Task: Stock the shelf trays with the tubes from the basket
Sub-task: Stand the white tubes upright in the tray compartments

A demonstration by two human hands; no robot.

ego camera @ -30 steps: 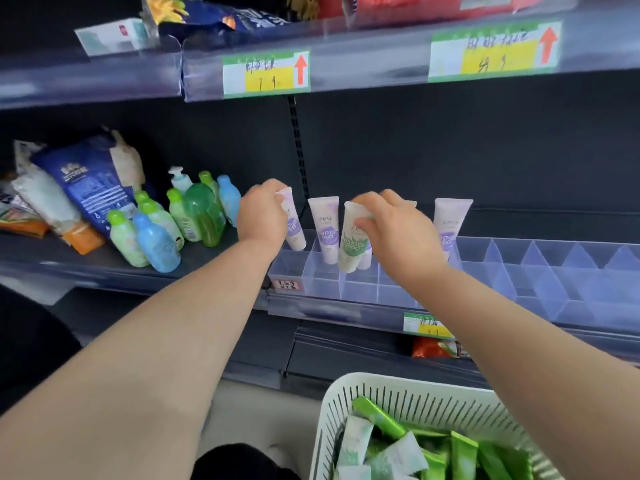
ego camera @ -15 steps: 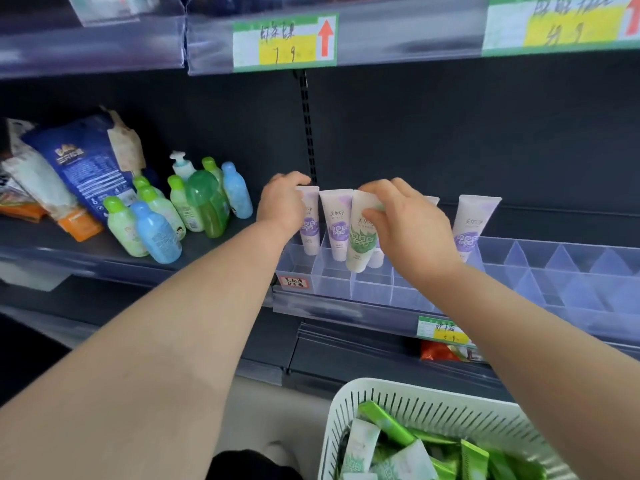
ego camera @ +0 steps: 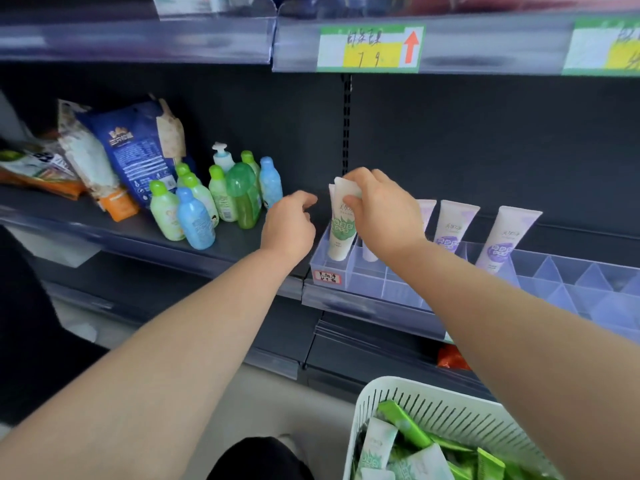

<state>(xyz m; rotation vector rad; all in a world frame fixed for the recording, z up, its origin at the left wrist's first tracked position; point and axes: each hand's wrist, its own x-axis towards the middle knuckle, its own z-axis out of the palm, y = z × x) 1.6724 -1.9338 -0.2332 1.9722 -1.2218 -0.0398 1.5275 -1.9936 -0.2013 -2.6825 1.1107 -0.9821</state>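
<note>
My right hand grips the flat top end of a white tube with a green label. The tube stands cap down in the leftmost front compartment of the clear divided shelf tray. The edge of another tube shows just behind it. My left hand hovers just left of the tray with loosely curled fingers and holds nothing. Two white tubes with purple labels stand further right in the tray; a third is mostly hidden behind my right hand. The white basket at the bottom right holds several more tubes and green packets.
Several green and blue bottles stand on the dark shelf left of the tray, with snack bags beyond them. The shelf above carries price labels. The tray's compartments to the right hold nothing.
My left hand has let go of the purple tube and drawn back to the left. My right hand has carried the green-label tube left into the end compartment.
</note>
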